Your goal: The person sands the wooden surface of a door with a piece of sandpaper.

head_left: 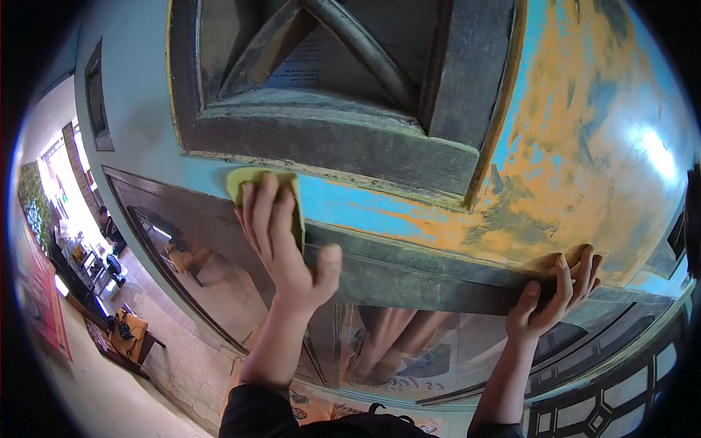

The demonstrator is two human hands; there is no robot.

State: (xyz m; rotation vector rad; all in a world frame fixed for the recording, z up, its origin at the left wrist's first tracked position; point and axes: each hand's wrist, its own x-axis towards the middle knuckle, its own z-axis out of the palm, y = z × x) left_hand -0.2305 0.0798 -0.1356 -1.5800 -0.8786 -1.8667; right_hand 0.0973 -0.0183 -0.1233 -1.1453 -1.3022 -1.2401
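My left hand (274, 233) presses a yellow-green sheet (241, 179) flat against the blue wall strip below a dark wooden frame (328, 150). Its fingers lie stretched over the sheet, with the thumb apart. My right hand (558, 296) rests on the dark ledge (409, 274) farther right, its fingers spread and its fingertips touching the orange-stained surface (548, 212). Nothing shows in the right hand. Patches of blue, orange and grey mark the wall between and above the hands.
Glass panels (409, 343) lie below the ledge. At the lower right is a dark patterned grille (606, 409). A chair (130, 336) stands on the tiled floor at left, and a person (109, 230) in dark clothing is farther back near the bright doorway.
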